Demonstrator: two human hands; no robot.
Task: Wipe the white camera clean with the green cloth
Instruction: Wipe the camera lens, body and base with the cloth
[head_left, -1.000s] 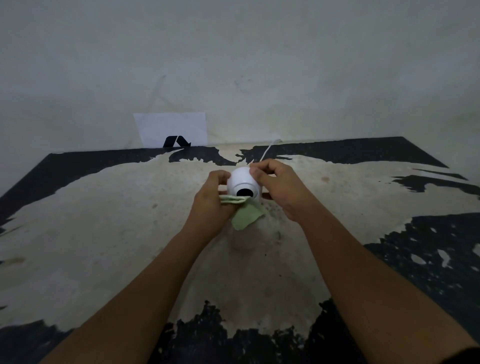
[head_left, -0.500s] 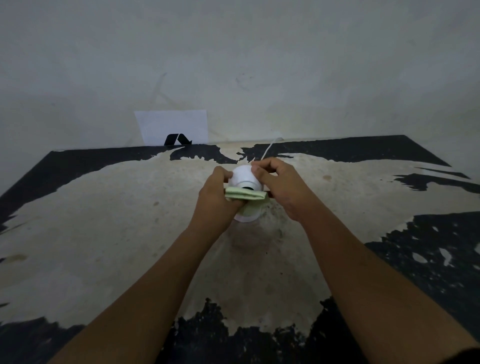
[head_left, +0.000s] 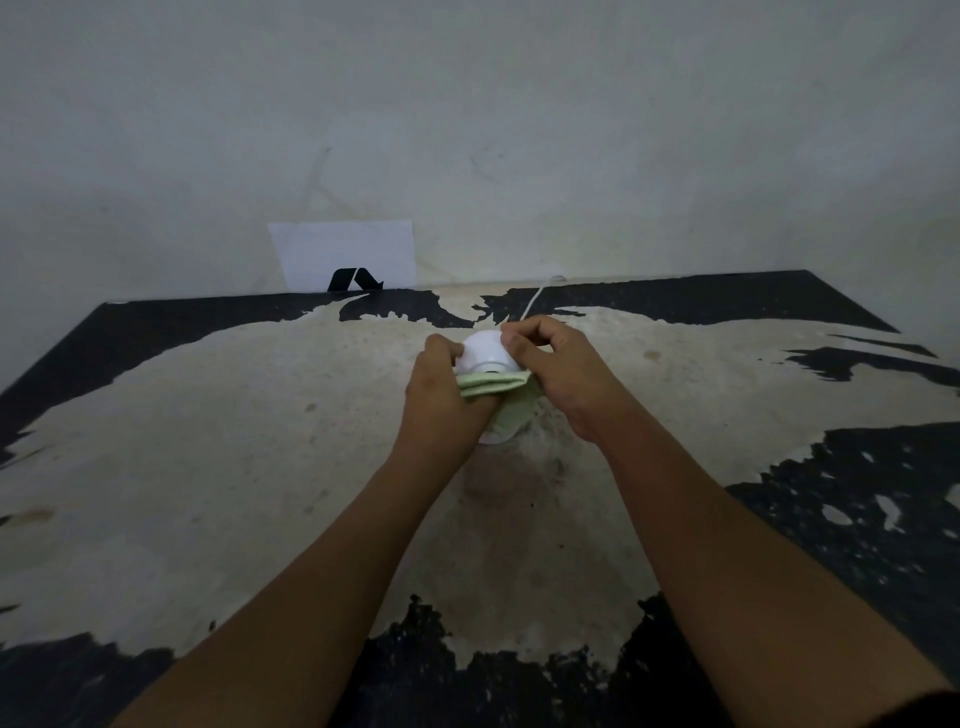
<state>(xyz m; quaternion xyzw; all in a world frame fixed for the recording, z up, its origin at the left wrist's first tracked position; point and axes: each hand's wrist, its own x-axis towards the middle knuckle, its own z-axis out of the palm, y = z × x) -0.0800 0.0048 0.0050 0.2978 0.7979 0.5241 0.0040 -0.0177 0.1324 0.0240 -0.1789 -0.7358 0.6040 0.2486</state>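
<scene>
The white camera (head_left: 484, 354) is a small round ball on a base, standing mid-table. My right hand (head_left: 558, 369) grips its round head from the right. My left hand (head_left: 441, 395) presses the folded green cloth (head_left: 496, 387) against the camera's front, just under the head. The cloth covers most of the dark lens and the body; only a sliver of the white base shows below it. A thin white cable (head_left: 537, 296) runs from the camera back toward the wall.
The table (head_left: 208, 441) has a worn beige top with black patches at its edges. A white sheet with a black mark (head_left: 345, 257) leans on the wall behind. The wall rises close behind the table's far edge.
The green cloth has moved up from below the lens and across the camera's front, hiding the dark lens. Both hands stay on the camera.
</scene>
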